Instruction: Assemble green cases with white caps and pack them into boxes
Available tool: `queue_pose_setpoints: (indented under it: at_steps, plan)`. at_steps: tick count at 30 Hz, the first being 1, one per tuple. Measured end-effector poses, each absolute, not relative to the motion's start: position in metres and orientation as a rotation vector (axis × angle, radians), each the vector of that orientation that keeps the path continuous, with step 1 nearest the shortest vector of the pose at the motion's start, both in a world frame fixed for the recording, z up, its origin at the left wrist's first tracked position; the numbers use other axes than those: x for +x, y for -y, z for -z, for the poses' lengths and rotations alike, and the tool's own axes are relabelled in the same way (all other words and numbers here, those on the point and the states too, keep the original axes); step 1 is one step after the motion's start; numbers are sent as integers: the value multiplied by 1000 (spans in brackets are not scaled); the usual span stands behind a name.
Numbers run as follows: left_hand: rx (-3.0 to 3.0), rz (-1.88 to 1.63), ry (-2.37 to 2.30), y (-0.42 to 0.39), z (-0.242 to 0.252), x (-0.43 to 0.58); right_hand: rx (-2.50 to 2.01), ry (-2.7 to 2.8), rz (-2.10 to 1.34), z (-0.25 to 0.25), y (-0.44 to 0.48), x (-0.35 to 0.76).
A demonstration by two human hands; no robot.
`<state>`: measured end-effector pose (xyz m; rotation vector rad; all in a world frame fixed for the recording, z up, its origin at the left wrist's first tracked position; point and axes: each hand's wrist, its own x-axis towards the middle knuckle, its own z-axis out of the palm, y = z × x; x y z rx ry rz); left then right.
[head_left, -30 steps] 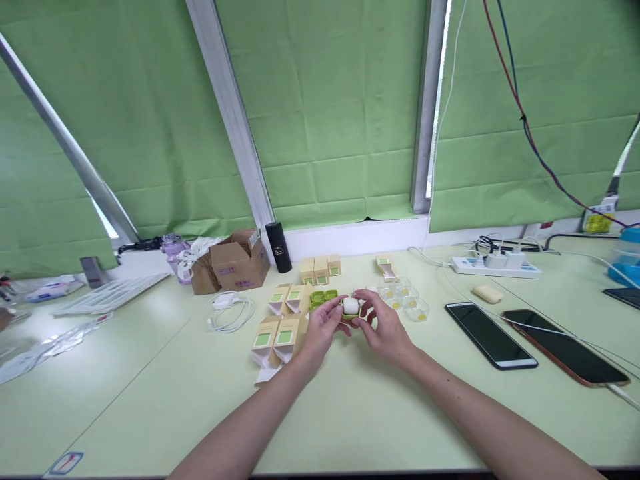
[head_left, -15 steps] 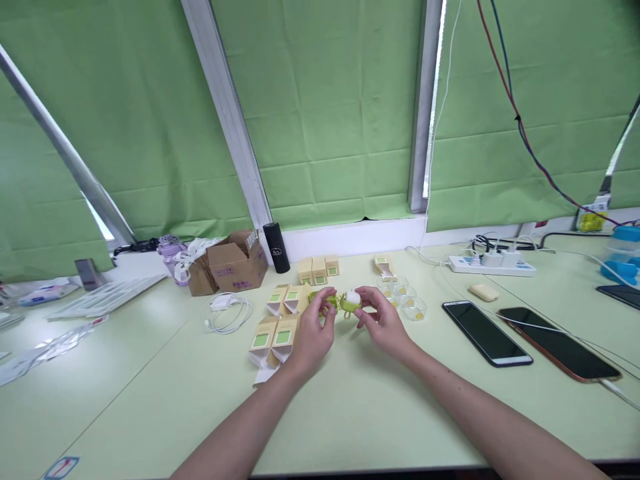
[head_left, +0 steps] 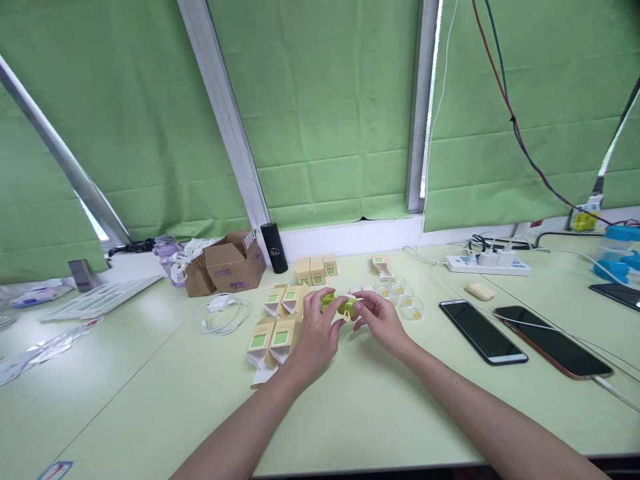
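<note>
While light falls evenly over the smooth, pale green bench (head_left: pixel 380 413), a small, rounded, glossy green case (head_left: pixel 348 307) is between the two hands, just above the middle of the bench, a pale loop hanging from its near side. More green shows just left of it, partly hidden by the left hand (head_left: pixel 317 328); whether it is a separate piece, I cannot tell. Cream card boxes (head_left: pixel 270 337) with square green panels stand near the left hand, their near flaps open in white folds. Clear, round plastic cups (head_left: pixel 411 307) with yellow spots sit right of and beyond the right hand (head_left: pixel 383 322). Farther left is a brown cardboard box (head_left: pixel 235 268), beside a matte black cylinder (head_left: pixel 275 248); two flat, dark phones (head_left: pixel 483 333) lie to the right.

The left fingers, bent and partly apart, pinch the case from the left; the right fingers, close together, grip its right end. Both forearms slant inward from the near edge, backs of the hands up, wrists nearly straight.
</note>
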<state>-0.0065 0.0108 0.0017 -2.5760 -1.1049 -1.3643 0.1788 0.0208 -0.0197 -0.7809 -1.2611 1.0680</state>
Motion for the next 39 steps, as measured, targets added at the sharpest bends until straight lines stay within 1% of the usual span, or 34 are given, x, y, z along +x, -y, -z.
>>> queue_pose_setpoints:
  at_steps: [3, 6, 10, 14, 16, 18, 22, 23, 25, 28, 30, 36, 39]
  plan:
    - [-2550, 1288, 1082, -10, -1, -7, -806, 1255, -1107, 19, -20, 178]
    - [-2548, 1287, 1059, -12, 0, -7, -827, 1272, -1141, 16, -19, 177]
    - [-2587, 1341, 1067, -16, 4, -8, -849, 1320, -1134, 14, -18, 179]
    - [-2663, 1466, 1225, -17, 4, -7, -931, 1398, -1025, 14, -19, 185]
    - [-2702, 1529, 1343, -16, 1, -5, -1030, 1477, -898, 12, -18, 190]
    - [-2716, 1605, 1455, -16, -2, -4, -1183, 1601, -683, 6, -16, 195]
    - [-2674, 1839, 1624, -18, -6, -2, -1635, 1901, 30, -13, -9, 209]
    - [-2656, 1897, 1659, -19, -5, -2, -1748, 1928, 134, -18, -9, 212]
    - [-2615, 1978, 1731, -23, -4, -2, -1944, 1930, 228, -27, -9, 221]
    - [-2572, 2036, 1854, -30, 1, -3, -2203, 1897, 161, -35, -13, 235]
    - [-2585, 2084, 1906, -34, 5, -4, -2298, 1899, 127, -38, -16, 243]
    - [-2652, 2348, 1888, -43, 10, -7, -2379, 1990, 71, -37, -19, 249]
    - [-2686, 2415, 1899, -43, 7, -6, -2345, 2029, 68, -35, -16, 239]
